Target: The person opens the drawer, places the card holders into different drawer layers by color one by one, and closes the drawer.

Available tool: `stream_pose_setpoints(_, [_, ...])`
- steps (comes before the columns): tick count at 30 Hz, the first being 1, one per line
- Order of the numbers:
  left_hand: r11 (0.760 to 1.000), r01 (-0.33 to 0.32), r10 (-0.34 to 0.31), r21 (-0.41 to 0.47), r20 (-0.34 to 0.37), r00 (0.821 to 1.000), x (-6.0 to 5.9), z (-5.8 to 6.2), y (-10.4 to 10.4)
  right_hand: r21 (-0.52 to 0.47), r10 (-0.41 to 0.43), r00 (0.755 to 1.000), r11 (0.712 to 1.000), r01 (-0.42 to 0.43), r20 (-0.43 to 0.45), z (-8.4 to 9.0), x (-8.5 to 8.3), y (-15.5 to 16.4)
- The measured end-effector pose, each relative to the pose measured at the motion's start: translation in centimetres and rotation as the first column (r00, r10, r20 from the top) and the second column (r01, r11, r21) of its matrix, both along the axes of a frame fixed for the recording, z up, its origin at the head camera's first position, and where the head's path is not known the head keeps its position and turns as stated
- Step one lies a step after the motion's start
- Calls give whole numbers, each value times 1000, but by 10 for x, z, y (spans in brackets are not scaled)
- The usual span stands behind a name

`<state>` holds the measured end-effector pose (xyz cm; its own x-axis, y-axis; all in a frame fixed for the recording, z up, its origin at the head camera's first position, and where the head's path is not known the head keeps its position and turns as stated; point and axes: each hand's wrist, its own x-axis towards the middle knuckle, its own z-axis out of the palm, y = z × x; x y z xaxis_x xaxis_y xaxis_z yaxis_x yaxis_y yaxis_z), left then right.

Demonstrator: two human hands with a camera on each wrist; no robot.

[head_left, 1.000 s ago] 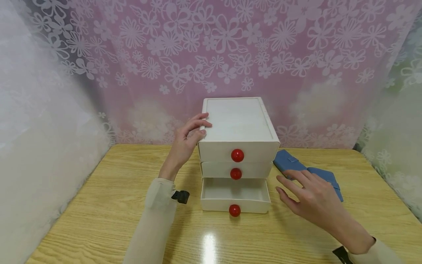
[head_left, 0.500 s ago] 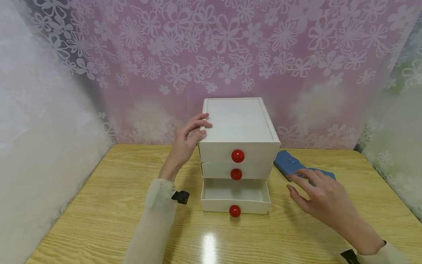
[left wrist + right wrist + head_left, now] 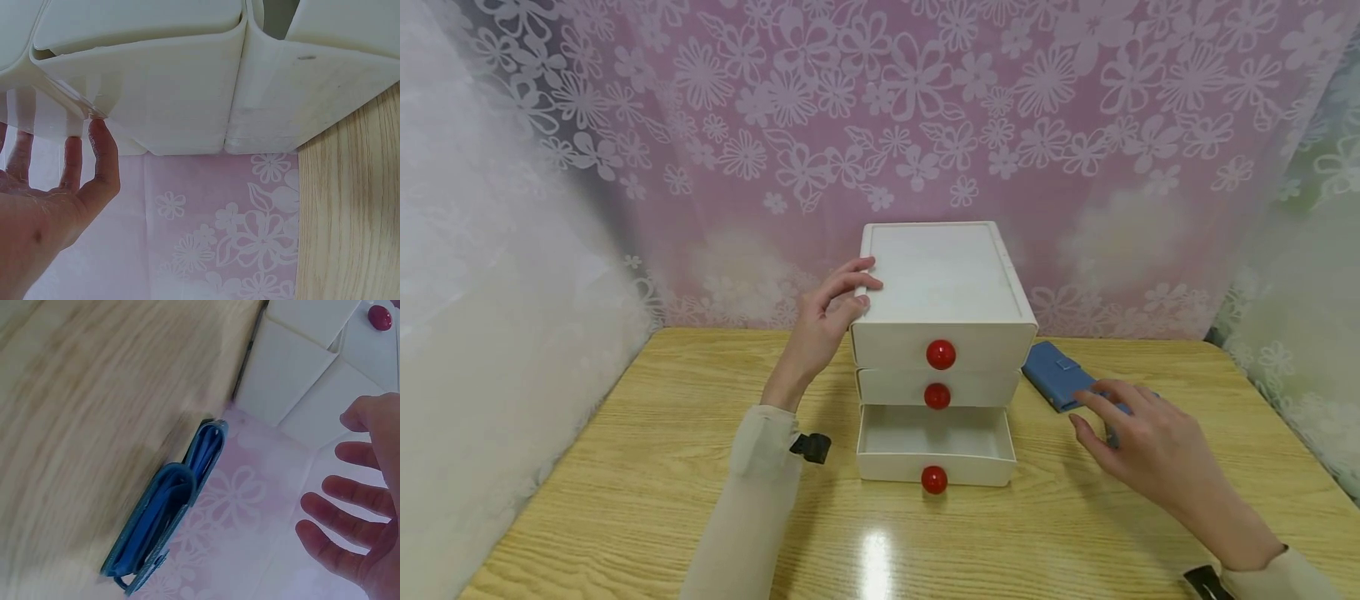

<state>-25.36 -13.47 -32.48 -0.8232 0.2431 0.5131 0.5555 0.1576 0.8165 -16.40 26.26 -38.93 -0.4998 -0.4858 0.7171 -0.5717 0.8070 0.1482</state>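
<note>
A white three-drawer cabinet [image 3: 943, 275] with red round knobs stands mid-table; its bottom drawer [image 3: 925, 467] is pulled out and the upper two are pushed in. My left hand [image 3: 822, 321] rests its fingers on the cabinet's upper left edge; in the left wrist view, fingertips touch the side wall. Two blue folded wallets lie right of the cabinet. One wallet [image 3: 1055, 372] shows its strap; the other [image 3: 1112, 435] is mostly hidden beneath my right hand [image 3: 1161, 446]. That hand hovers with loosely spread fingers, holding nothing. Both wallets [image 3: 147, 525] show side-on in the right wrist view.
The wood-grain table [image 3: 685, 475] carries everything. A pink floral curtain [image 3: 820, 125] hangs right behind its back edge. White translucent sheets [image 3: 497, 275] close off the left side, and a similar floral sheet stands at the right.
My right hand has drawn away from the cabinet toward the right, covering more of the nearer wallet. The left hand, cabinet and drawers look the same.
</note>
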Motion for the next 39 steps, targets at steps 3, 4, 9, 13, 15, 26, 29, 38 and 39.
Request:
stream_pose_setpoints(3, [1000, 1, -1, -2, 4, 1000, 0, 0, 0, 3, -7, 1000, 1000, 7, 11, -2, -2, 4])
stream_pose_setpoints(4, [1000, 1, -1, -4, 4, 1000, 1, 0, 0, 4, -10, 1000, 1000, 10, 15, -3, -2, 5])
stream_pose_setpoints(9, [1000, -4, 4, -11, 2, 1000, 0, 0, -1, -1, -21, 999, 1000, 21, 36, -8, -5, 12])
stream_pose_setpoints(13, [1000, -5, 5, -9, 0, 1000, 0, 0, 0, -3, -32, 997, 999, 32, 69, -10, -6, 17])
stream_pose_setpoints(15, [1000, -6, 6, -8, -1, 1000, 0, 0, 0, -1, -40, 995, 999, 40, 90, -11, -6, 19])
stream_pose_setpoints(26, [1000, -3, 3, 1, 4, 1000, 0, 1, 1, 94, -181, 961, 982, 164, 211, -14, -6, 37])
stream_pose_setpoints(29, [1000, -2, 2, 4, 2, 1000, 0, 1, 1, 147, -246, 933, 966, 213, 262, -15, -7, 40])
stream_pose_setpoints(38, [1000, -10, 10, 0, 5, 1000, -1, 1, 2, 295, -401, 778, 912, 286, 484, -15, -7, 44])
stream_pose_setpoints(39, [1000, -10, 10, 1, 5, 1000, -1, 1, 2, 302, -405, 765, 910, 284, 500, -15, -7, 44])
